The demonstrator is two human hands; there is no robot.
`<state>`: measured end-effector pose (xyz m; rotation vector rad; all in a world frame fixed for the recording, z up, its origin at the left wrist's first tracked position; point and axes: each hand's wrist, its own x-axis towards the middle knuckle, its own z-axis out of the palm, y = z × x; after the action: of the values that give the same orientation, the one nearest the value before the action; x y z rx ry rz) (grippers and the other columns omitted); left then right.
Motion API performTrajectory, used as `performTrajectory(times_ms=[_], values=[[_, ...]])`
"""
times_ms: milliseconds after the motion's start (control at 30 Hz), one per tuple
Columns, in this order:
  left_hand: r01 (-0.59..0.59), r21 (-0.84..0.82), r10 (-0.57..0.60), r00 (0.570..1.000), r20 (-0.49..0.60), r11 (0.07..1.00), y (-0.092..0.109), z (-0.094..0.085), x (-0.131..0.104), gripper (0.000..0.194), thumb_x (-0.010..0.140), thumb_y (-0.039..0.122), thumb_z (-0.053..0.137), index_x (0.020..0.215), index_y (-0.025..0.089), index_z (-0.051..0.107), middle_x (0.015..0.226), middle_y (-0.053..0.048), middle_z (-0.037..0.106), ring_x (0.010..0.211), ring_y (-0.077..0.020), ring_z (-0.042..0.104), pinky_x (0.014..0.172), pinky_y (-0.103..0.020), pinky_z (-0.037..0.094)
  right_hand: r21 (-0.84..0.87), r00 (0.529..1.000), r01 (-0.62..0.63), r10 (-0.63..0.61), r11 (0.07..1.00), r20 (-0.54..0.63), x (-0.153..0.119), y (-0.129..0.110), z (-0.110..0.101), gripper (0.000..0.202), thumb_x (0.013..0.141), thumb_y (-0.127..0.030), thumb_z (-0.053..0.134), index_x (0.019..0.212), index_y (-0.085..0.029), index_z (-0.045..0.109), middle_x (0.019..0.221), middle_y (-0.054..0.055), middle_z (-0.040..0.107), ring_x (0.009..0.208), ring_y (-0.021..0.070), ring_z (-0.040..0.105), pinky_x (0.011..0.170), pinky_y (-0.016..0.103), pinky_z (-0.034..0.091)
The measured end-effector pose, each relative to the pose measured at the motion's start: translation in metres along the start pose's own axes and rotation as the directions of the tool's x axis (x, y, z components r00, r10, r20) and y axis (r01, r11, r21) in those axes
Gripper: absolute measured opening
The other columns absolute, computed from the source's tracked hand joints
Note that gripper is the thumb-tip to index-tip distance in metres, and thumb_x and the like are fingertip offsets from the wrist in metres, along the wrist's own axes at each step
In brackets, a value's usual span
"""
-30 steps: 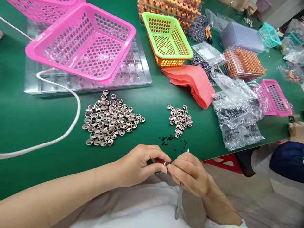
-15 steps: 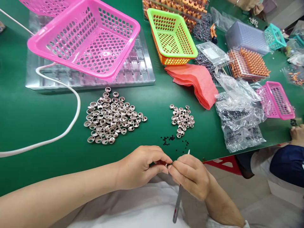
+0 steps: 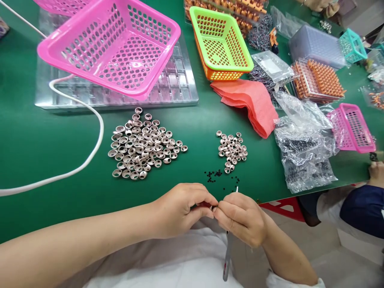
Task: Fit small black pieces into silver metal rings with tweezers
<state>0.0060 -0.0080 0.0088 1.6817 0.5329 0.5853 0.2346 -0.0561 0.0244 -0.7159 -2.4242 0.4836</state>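
Note:
My left hand (image 3: 186, 210) is closed, its thumb and fingertips pinching a small metal ring (image 3: 213, 208), mostly hidden by the fingers. My right hand (image 3: 241, 220) meets it there, fingertips against the ring, with grey tweezers (image 3: 227, 260) held in the palm. The tweezers' tip points up past the knuckles and the other end hangs over my white clothing. Just beyond the hands lie tiny black pieces (image 3: 213, 175) on the green table. A small pile of metal rings (image 3: 232, 150) sits above them, and a larger pile of similar rings (image 3: 144, 148) is to the left.
A pink basket (image 3: 120, 80) rests on a clear compartment tray (image 3: 183, 94). A white cable (image 3: 100, 132) curves across the left. Farther back are a green basket (image 3: 222, 44), red cloth (image 3: 255, 104) and plastic bags (image 3: 306, 160). Another person's hand (image 3: 376, 174) shows at the right edge.
The view has shifted slightly. Both hands stay together at the small ring, and the tweezers' lower end has swung a little to the right.

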Motion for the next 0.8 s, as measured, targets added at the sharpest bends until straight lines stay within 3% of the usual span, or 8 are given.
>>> performTrajectory(times_ms=[200, 333, 433, 533, 800], values=[[0.118, -0.088, -0.116, 0.993, 0.024, 0.989, 0.001, -0.003, 0.003, 0.014, 0.092, 0.015, 0.066, 0.1, 0.013, 0.077, 0.083, -0.005, 0.074, 0.073, -0.0139, 0.068, 0.067, -0.02, 0.053, -0.081, 0.994, 0.031, -0.039, 0.996, -0.099, -0.007, 0.004, 0.009, 0.02, 0.095, -0.005, 0.052, 0.109, -0.006, 0.065, 0.082, 0.01, 0.069, 0.072, 0.0181, 0.06, 0.058, 0.033, 0.052], [0.215, -0.179, -0.208, 0.976, 0.061, 0.96, 0.004, -0.006, 0.006, 0.014, 0.091, 0.021, 0.069, 0.098, 0.013, 0.078, 0.085, -0.006, 0.075, 0.076, -0.0146, 0.069, 0.068, -0.021, 0.053, 0.001, 0.976, -0.089, 0.087, 0.996, -0.2, -0.01, 0.001, 0.013, 0.025, 0.093, -0.006, 0.058, 0.117, -0.012, 0.063, 0.084, 0.007, 0.069, 0.072, 0.0157, 0.062, 0.062, 0.03, 0.056], [0.282, -0.251, -0.271, 0.959, 0.076, 0.926, 0.006, -0.008, 0.008, 0.016, 0.089, 0.024, 0.07, 0.098, 0.013, 0.078, 0.086, -0.006, 0.075, 0.076, -0.0148, 0.07, 0.069, -0.022, 0.054, 0.098, 0.916, -0.227, 0.247, 0.969, -0.317, -0.01, -0.005, 0.013, 0.032, 0.089, -0.005, 0.064, 0.118, -0.017, 0.063, 0.086, 0.005, 0.07, 0.071, 0.0143, 0.064, 0.062, 0.028, 0.057], [0.321, -0.298, -0.312, 0.947, 0.079, 0.899, 0.006, -0.009, 0.008, 0.015, 0.087, 0.023, 0.071, 0.098, 0.014, 0.077, 0.086, -0.005, 0.075, 0.077, -0.0153, 0.07, 0.072, -0.023, 0.056, 0.15, 0.847, -0.284, 0.321, 0.947, -0.423, -0.012, -0.009, 0.013, 0.033, 0.086, -0.002, 0.066, 0.115, -0.019, 0.065, 0.086, 0.004, 0.069, 0.07, 0.0144, 0.063, 0.059, 0.029, 0.056], [0.362, -0.352, -0.352, 0.931, 0.094, 0.863, 0.005, -0.007, 0.008, 0.015, 0.086, 0.024, 0.071, 0.097, 0.015, 0.076, 0.087, -0.004, 0.076, 0.076, -0.015, 0.07, 0.073, -0.024, 0.057, 0.18, 0.827, -0.301, 0.35, 0.936, -0.439, -0.018, -0.011, 0.013, 0.034, 0.085, 0.0, 0.066, 0.114, -0.018, 0.066, 0.088, 0.005, 0.071, 0.07, 0.0152, 0.065, 0.059, 0.03, 0.056]])
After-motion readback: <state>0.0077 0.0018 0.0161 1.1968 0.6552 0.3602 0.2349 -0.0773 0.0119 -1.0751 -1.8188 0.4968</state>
